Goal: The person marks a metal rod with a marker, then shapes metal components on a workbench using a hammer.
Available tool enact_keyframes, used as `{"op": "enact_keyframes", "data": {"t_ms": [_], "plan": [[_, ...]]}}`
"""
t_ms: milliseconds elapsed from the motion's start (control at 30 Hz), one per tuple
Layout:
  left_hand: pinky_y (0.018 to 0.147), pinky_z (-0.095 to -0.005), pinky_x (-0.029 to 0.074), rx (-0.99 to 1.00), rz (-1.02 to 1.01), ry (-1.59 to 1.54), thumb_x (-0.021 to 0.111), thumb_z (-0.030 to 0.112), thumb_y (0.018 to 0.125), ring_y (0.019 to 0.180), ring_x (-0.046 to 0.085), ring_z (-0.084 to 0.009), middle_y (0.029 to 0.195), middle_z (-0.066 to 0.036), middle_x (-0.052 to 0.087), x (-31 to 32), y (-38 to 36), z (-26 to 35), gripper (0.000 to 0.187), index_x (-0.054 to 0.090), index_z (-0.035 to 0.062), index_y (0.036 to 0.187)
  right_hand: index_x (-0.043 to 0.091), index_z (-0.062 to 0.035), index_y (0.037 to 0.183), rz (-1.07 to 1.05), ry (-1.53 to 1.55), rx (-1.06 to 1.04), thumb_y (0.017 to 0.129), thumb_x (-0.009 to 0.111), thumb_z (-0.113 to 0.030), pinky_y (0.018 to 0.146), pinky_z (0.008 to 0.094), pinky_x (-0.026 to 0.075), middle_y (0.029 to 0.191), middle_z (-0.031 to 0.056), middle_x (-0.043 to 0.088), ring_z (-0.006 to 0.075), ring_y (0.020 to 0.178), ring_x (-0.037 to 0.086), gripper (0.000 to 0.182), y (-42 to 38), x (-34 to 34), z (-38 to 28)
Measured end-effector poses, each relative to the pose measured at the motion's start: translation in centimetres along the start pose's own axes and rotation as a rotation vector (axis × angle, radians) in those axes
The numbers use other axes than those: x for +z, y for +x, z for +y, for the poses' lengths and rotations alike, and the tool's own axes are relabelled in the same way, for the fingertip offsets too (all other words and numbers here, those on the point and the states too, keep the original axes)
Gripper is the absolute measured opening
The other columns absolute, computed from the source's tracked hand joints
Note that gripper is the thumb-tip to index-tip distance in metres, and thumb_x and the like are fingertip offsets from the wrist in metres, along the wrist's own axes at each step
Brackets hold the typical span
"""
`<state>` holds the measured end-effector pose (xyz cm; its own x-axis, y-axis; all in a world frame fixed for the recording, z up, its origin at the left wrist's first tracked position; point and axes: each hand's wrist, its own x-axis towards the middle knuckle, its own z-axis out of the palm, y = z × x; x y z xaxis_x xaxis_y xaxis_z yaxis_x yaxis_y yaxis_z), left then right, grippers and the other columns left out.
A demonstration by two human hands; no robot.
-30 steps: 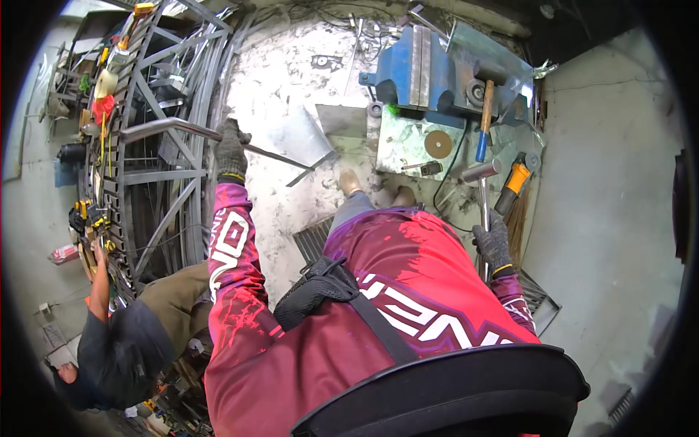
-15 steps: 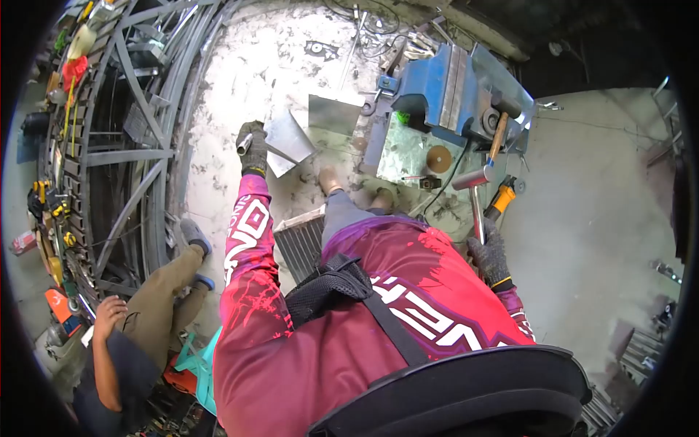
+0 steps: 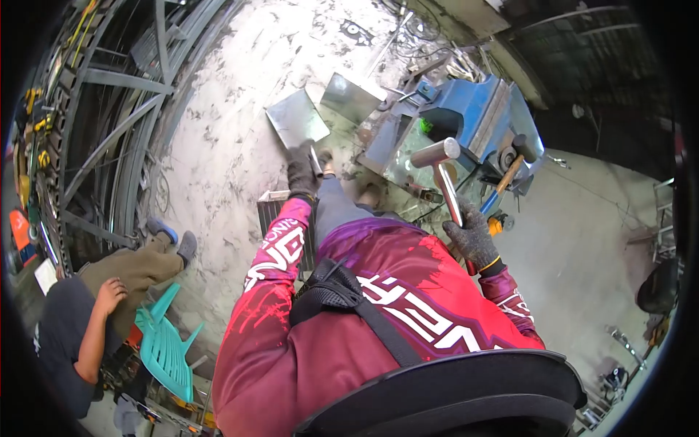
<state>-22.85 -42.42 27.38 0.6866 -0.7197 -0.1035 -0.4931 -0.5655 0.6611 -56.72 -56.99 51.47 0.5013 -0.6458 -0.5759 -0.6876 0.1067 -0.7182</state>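
Note:
In my gloved right hand (image 3: 471, 237), closed round the handle, is a steel hammer (image 3: 445, 182), its cylindrical head raised beside the blue vise. My gloved left hand (image 3: 301, 171) is closed on a short metal rod (image 3: 315, 162) that sticks out past the fingers. Just beyond that hand is a shiny sheet-metal piece (image 3: 297, 119), its near edge against the glove; whether the fingers also grip it is hidden. A second metal sheet (image 3: 352, 99) lies to the right on the worn pale floor.
A large blue vise (image 3: 466, 116) stands at the right, with a wooden-handled hammer (image 3: 511, 175) resting by it. Steel frames (image 3: 120, 80) line the left side. Another person's arm (image 3: 93, 339) and legs are at lower left beside a turquoise plastic chair (image 3: 166, 349).
The hammer has risen in my right hand, its head now higher and further left. My left hand has come closer to my feet with the rod; the nearby sheet has turned. The view has rotated.

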Motion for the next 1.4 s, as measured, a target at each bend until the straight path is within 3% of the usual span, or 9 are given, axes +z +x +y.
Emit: {"op": "enact_keyframes", "data": {"t_ms": [200,300,567,933,1067,1100,1200,1300,1400], "plan": [[0.089,-0.0390,0.053,0.081,0.221,-0.251,0.072,0.012,0.084,0.099,0.063,-0.0309,0.119,-0.021,0.060,3.6,-4.7,0.3,0.064,0.047,0.0073,0.142,0.046,-0.0002,0.144,-0.184,-0.162,-0.112,0.087,0.070,-0.010,0.108,0.0362,0.041,0.139,0.0160,0.057,0.0240,0.128,0.053,0.063,1.7,0.8,0.2],[0.093,-0.0399,0.054,-0.507,-0.246,-0.989,0.072,0.006,0.080,0.109,0.061,-0.0320,0.123,-0.020,0.058,-0.4,-5.4,3.2,0.075,0.042,0.0140,0.148,0.048,-0.0007,0.143,-0.211,-0.256,-0.221,0.087,0.069,-0.015,0.100,0.0380,0.046,0.129,0.0233,0.061,0.0286,0.120,0.061,0.062,2.0,2.1,-0.4],[0.103,-0.0408,0.048,0.102,0.165,-0.227,0.082,0.020,0.071,0.118,0.055,-0.0382,0.132,-0.020,0.052,1.3,-3.6,1.3,0.044,0.069,0.0071,0.111,0.057,-0.0035,0.123,-0.320,-0.307,-0.450,0.085,0.068,-0.013,0.077,0.0446,0.052,0.098,0.0235,0.065,0.0427,0.092,0.066,0.041,2.6,6.0,-4.7],[0.085,-0.0430,0.047,0.021,0.224,-0.339,0.072,0.011,0.076,0.096,0.058,-0.0367,0.093,-0.018,0.061,5.9,-1.7,-0.9,0.013,0.064,0.0071,0.085,0.060,-0.0065,0.107,-0.330,-0.571,-0.300,0.084,0.065,-0.017,0.070,0.0512,0.050,0.085,0.0233,0.064,0.0445,0.084,0.065,0.026,5.1,10.0,-5.4],[0.089,-0.0443,0.046,0.047,0.306,-0.393,0.072,0.011,0.075,0.097,0.057,-0.0369,0.095,-0.017,0.060,7.6,-2.1,-1.5,0.015,0.063,0.0066,0.086,0.061,-0.0063,0.101,-0.305,-0.644,-0.216,0.084,0.064,-0.019,0.068,0.0530,0.049,0.079,0.0227,0.064,0.0451,0.079,0.064,0.021,5.2,10.4,-5.3],[0.094,-0.0432,0.045,-0.232,0.136,-1.018,0.071,0.010,0.076,0.102,0.057,-0.0363,0.102,-0.018,0.061,8.5,-2.0,-2.0,0.015,0.064,0.0062,0.089,0.061,-0.0065,0.099,-0.299,-0.645,-0.201,0.084,0.064,-0.019,0.067,0.0532,0.049,0.079,0.0223,0.064,0.0453,0.077,0.064,0.019,5.4,10.5,-5.1],[0.098,-0.0385,0.048,-0.035,0.106,-0.405,0.063,0.009,0.088,0.116,0.057,-0.0359,0.129,-0.020,0.056,7.3,-2.4,-2.4,0.013,0.068,0.0062,0.099,0.060,-0.0066,0.098,-0.294,-0.629,-0.249,0.085,0.063,-0.019,0.066,0.0532,0.049,0.077,0.0222,0.065,0.0452,0.076,0.064,0.018,5.5,10.8,-4.7],[0.100,-0.0378,0.047,-0.319,0.124,-0.977,0.060,0.008,0.089,0.118,0.056,-0.0354,0.131,-0.020,0.055,10.2,-2.4,-3.5,0.013,0.068,0.0062,0.099,0.061,-0.0068,0.100,-0.318,-0.624,-0.251,0.086,0.063,-0.020,0.067,0.0525,0.050,0.077,0.0226,0.065,0.0446,0.076,0.065,0.019,6.2,10.9,-4.1],[0.102,-0.0382,0.046,-0.124,0.063,-0.623,0.066,0.005,0.084,0.121,0.054,-0.0367,0.130,-0.021,0.055,8.3,-2.6,-3.5,0.016,0.068,0.0063,0.100,0.061,-0.0063,0.101,-0.313,-0.640,-0.246,0.087,0.063,-0.019,0.067,0.0521,0.050,0.078,0.0230,0.065,0.0445,0.077,0.065,0.020,6.2,11.1,-4.4]]}}
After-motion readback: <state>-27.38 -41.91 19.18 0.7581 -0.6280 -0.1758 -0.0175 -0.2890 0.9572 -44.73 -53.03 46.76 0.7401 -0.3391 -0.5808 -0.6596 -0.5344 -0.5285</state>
